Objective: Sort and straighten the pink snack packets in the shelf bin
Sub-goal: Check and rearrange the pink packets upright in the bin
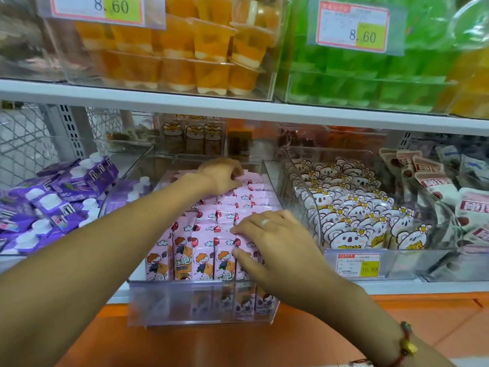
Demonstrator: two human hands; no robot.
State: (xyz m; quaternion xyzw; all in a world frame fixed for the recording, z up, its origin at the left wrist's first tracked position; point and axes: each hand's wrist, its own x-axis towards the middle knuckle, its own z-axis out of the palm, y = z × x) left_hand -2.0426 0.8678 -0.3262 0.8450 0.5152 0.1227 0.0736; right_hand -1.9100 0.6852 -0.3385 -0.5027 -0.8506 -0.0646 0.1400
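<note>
Shop shelving holds a clear shelf bin (148,303) of pink snack packets (203,250), standing upright in rows running near to far. At the far rows, the left hand (222,176) pinches a packet top; the right hand (275,239), fingers nearly straight, presses the near-right packets.

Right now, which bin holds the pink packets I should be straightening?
On the lower shelf, find the clear bin in the middle, between the purple cartons and the koala packs. Both hands are in it, and only its packets are pink with a cartoon child and balloon.
</note>
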